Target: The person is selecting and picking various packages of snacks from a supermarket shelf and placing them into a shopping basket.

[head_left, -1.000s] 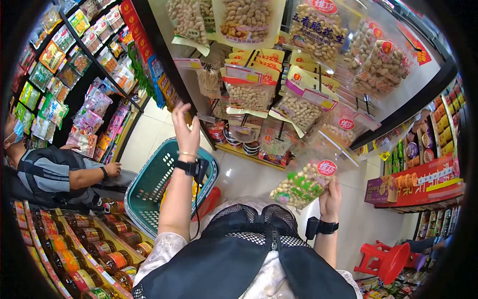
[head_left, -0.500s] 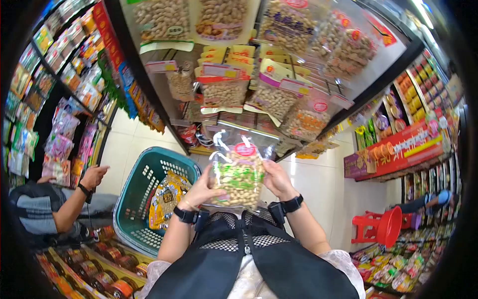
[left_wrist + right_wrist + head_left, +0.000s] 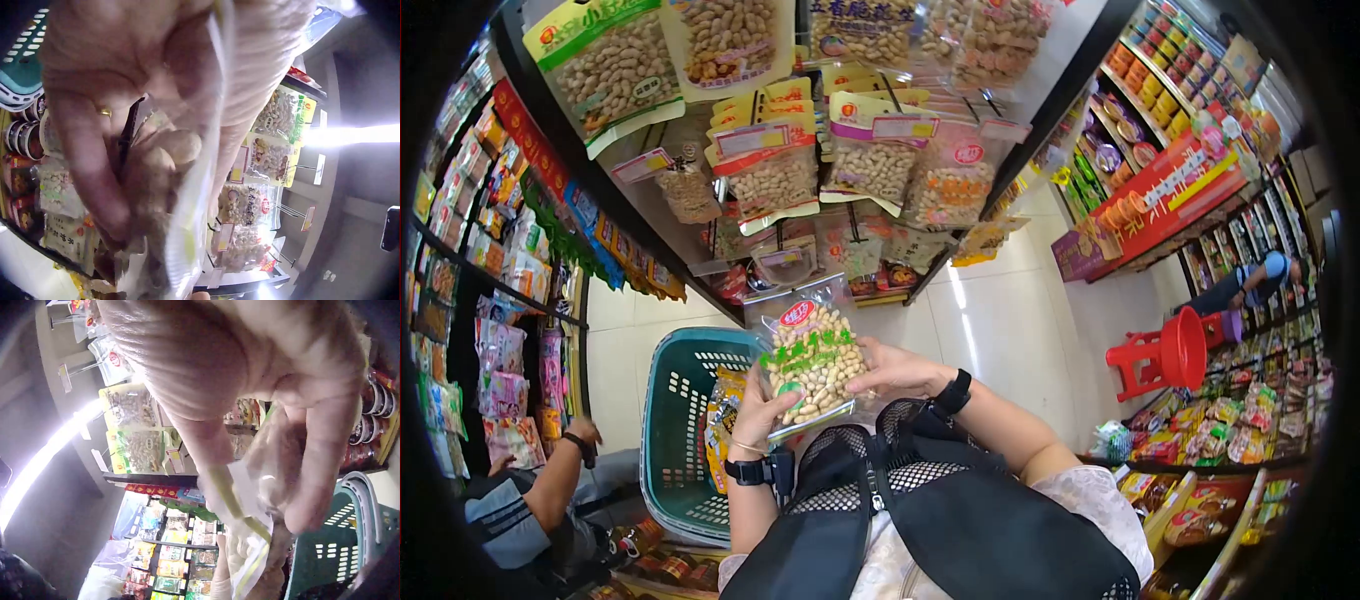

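Observation:
A clear bag of peanuts (image 3: 812, 350) with green print and a red oval label is held in front of the body, its printed face up. My left hand (image 3: 752, 408) grips its left edge, thumb on the front. On the opposite edge my right hand (image 3: 892, 368) pinches the bag, its thumb over the front as well. Close up in the left wrist view, peanuts (image 3: 159, 159) press against the plastic between thumb and fingers. The right wrist view shows the bag's folded edge (image 3: 250, 540) under the right hand.
A teal shopping basket (image 3: 662, 420) with yellow packets (image 3: 722, 425) stands at the left. Ahead, hanging peanut packets (image 3: 770, 180) fill a rack. A seated person's arm (image 3: 560, 480) is at lower left. To the right stands a red stool (image 3: 1165, 355).
The right hand first held the bag alone at the right while the left was raised and free. Both hands now hold it, shifted left, near the basket. The view has turned right.

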`<act>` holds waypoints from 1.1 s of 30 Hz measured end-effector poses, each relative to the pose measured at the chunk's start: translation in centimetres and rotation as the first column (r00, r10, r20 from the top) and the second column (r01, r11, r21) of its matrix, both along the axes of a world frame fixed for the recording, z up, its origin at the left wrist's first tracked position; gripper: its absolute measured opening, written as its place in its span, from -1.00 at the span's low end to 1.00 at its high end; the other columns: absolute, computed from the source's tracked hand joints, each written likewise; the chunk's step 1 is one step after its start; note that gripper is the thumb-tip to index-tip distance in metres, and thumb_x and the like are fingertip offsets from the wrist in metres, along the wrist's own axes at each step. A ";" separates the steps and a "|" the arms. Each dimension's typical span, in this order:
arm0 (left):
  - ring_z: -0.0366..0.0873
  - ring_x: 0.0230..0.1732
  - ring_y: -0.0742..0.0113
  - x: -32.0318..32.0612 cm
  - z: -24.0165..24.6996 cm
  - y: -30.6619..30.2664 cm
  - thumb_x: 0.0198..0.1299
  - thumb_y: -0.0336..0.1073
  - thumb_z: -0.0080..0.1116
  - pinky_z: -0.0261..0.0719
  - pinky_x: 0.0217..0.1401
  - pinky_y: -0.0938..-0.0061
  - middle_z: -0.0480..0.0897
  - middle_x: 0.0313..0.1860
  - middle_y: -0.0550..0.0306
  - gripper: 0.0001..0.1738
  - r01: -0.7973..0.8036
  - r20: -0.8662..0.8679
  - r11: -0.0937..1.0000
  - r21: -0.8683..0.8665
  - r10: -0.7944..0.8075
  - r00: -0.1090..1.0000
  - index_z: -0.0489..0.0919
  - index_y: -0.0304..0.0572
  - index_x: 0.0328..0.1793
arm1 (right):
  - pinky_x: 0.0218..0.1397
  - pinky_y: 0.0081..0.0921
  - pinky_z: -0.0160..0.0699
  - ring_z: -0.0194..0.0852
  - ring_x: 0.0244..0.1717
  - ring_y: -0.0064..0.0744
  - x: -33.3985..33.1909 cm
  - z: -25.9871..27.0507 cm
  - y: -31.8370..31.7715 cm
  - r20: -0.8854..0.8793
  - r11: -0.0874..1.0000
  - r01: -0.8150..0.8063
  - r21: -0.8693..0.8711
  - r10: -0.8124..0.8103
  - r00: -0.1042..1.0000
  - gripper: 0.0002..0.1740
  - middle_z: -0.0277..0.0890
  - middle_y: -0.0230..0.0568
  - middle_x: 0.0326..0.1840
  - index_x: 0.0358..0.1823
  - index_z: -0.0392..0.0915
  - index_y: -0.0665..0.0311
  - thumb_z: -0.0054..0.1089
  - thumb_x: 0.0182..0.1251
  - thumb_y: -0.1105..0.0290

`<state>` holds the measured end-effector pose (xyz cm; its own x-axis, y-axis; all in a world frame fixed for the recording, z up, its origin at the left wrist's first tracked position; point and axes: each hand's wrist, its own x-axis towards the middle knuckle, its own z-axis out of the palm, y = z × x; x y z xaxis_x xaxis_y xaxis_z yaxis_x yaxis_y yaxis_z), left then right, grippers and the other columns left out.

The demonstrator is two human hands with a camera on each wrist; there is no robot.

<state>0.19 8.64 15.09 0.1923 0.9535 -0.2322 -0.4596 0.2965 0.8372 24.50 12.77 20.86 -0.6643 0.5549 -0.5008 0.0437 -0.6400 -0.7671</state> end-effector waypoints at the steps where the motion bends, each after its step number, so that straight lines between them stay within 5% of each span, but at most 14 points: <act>1: 0.49 0.06 0.26 -0.1 0.0 0.1 -0.08 -0.55 0.32 0.50 0.08 0.43 0.46 0.10 -0.02 -0.11 0.017 0.000 1.000 -0.007 -0.017 1.000 0.04 -0.33 0.36 | -0.01 -0.45 0.50 0.31 0.17 -0.36 0.0 -0.1 -0.2 -0.006 1.000 0.010 -0.027 -0.010 1.000 0.07 0.17 -0.06 0.31 0.41 -0.34 0.34 0.34 0.08 0.44; 8: 0.49 0.07 0.17 0.3 -1.5 0.7 -0.13 -0.57 0.35 0.53 0.05 0.39 0.40 0.15 -0.18 0.13 0.130 -0.072 0.978 -0.160 -0.143 0.987 -0.24 -0.32 0.45 | 0.04 -0.44 0.47 0.28 0.19 -0.34 0.5 -4.8 -2.3 0.000 0.977 0.213 -0.002 -0.213 0.977 0.07 0.17 -0.02 0.29 0.40 -0.30 0.39 0.38 0.05 0.42; 12: 0.46 0.11 0.17 2.3 0.1 -0.4 -0.13 -0.62 0.32 0.50 0.09 0.37 0.38 0.18 -0.16 0.13 0.127 -0.084 0.990 -0.065 -0.133 0.988 -0.25 -0.28 0.46 | 0.21 -0.47 0.30 0.28 0.16 -0.35 1.6 -5.1 -4.1 0.018 0.923 0.285 0.259 -0.300 0.954 0.00 0.31 -0.16 0.19 0.37 -0.12 0.33 0.42 0.01 0.35; 14: 0.39 0.19 0.18 3.4 2.2 -1.1 -0.14 -0.66 0.29 0.42 0.21 0.33 0.31 0.25 -0.10 0.09 0.133 -0.060 0.989 0.071 -0.129 0.990 -0.18 -0.25 0.45 | 0.13 -0.47 0.37 0.30 0.15 -0.39 2.4 -3.8 -5.0 -0.181 0.882 0.372 0.291 -0.331 0.926 -0.04 0.30 -0.17 0.21 0.36 -0.08 0.31 0.40 0.03 0.36; 15: 0.40 0.18 0.18 3.9 2.7 -1.3 -0.13 -0.65 0.29 0.45 0.18 0.35 0.31 0.24 -0.10 0.06 0.124 -0.058 0.988 0.093 -0.119 0.991 -0.16 -0.26 0.44 | 0.00 -0.57 0.43 0.33 0.10 -0.47 3.3 -1.7 -5.4 -0.113 0.934 0.330 0.139 -0.316 0.942 -0.11 0.31 -0.23 0.20 0.37 -0.05 0.26 0.34 0.09 0.36; 17: 0.41 0.17 0.18 5.0 3.3 -2.0 -0.13 -0.65 0.28 0.47 0.15 0.36 0.32 0.24 -0.10 0.04 0.109 -0.063 0.985 0.132 -0.102 0.993 -0.13 -0.26 0.43 | -0.09 -0.63 0.43 0.35 0.06 -0.52 4.4 -1.8 -5.5 -0.157 0.941 0.320 0.109 -0.302 0.940 -0.15 0.32 -0.26 0.19 0.38 -0.04 0.23 0.31 0.13 0.36; 19: 0.44 0.14 0.18 6.1 3.7 -2.6 -0.13 -0.66 0.27 0.53 0.08 0.39 0.33 0.23 -0.11 0.01 0.103 -0.152 0.984 -0.149 -0.125 0.980 -0.09 -0.26 0.42 | -0.28 -0.76 0.39 0.36 -0.05 -0.62 6.3 -0.6 -6.0 -0.056 0.965 0.262 0.023 -0.260 0.964 -0.21 0.34 -0.31 0.17 0.39 -0.02 0.16 0.23 0.20 0.34; 22: 0.45 0.14 0.15 9.2 6.8 -5.2 -0.13 -0.69 0.24 0.54 0.08 0.39 0.35 0.21 -0.10 0.01 0.086 -0.181 0.996 0.011 -0.082 0.980 -0.08 -0.18 0.43 | -0.34 -0.71 0.31 0.29 -0.14 -0.70 8.9 -0.9 -7.7 -0.212 0.932 0.255 0.259 -0.203 0.956 -0.28 0.34 -0.42 0.10 0.35 0.02 0.22 0.20 0.24 0.31; 24: 0.39 0.19 0.15 11.5 8.5 -6.7 -0.13 -0.68 0.24 0.47 0.18 0.32 0.35 0.23 -0.02 -0.05 0.095 -0.019 0.989 0.111 -0.093 0.995 -0.03 -0.27 0.39 | -0.33 -0.74 0.35 0.32 -0.15 -0.73 10.5 -0.3 -9.0 -0.233 0.909 0.294 0.293 -0.231 0.945 -0.33 0.35 -0.45 0.08 0.33 0.07 0.24 0.17 0.26 0.32; 27: 0.39 0.19 0.20 13.3 6.7 -7.4 -0.05 -0.67 0.19 0.42 0.23 0.30 0.34 0.22 0.00 -0.20 0.098 0.019 0.991 -0.090 -0.097 0.995 0.07 -0.28 0.33 | 0.21 -0.53 0.29 0.26 0.19 -0.50 13.2 -0.2 -10.2 -0.158 0.964 0.256 0.073 -0.243 0.957 -0.28 0.25 -0.20 0.26 0.37 -0.02 0.35 0.16 0.26 0.40; 30: 0.40 0.18 0.20 15.4 7.1 -9.7 0.00 -0.65 0.17 0.43 0.22 0.29 0.35 0.20 -0.01 -0.24 0.146 -0.253 0.989 0.033 -0.133 0.958 0.07 -0.28 0.33 | 0.22 -0.52 0.29 0.28 0.18 -0.48 14.7 -0.8 -12.1 -0.282 0.920 0.327 0.217 -0.262 0.923 -0.32 0.30 -0.21 0.23 0.34 0.04 0.36 0.16 0.26 0.39; 31: 0.40 0.19 0.19 16.1 7.3 -10.4 -0.01 -0.64 0.18 0.44 0.22 0.30 0.35 0.20 -0.01 -0.23 0.142 -0.094 0.985 0.095 -0.133 0.987 0.07 -0.28 0.33 | 0.10 -0.58 0.39 0.38 0.04 -0.58 15.1 -0.5 -12.9 -0.282 0.905 0.373 0.204 -0.310 0.908 -0.35 0.38 -0.31 0.15 0.34 0.06 0.34 0.13 0.28 0.38; 33: 0.39 0.20 0.19 17.1 8.1 -11.3 -0.01 -0.65 0.19 0.44 0.22 0.30 0.35 0.21 -0.02 -0.22 0.132 -0.091 0.991 -0.016 -0.133 0.987 0.06 -0.28 0.33 | 0.18 -0.53 0.33 0.35 0.10 -0.53 16.9 -0.9 -13.2 -0.220 0.942 0.300 0.149 -0.264 0.939 -0.33 0.37 -0.27 0.16 0.34 0.04 0.36 0.14 0.27 0.40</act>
<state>17.26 -2.65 23.24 0.2945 0.9186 -0.2637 -0.3374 0.3581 0.8706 41.43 -0.40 19.99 -0.5413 0.8016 -0.2539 -0.2795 -0.4563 -0.8448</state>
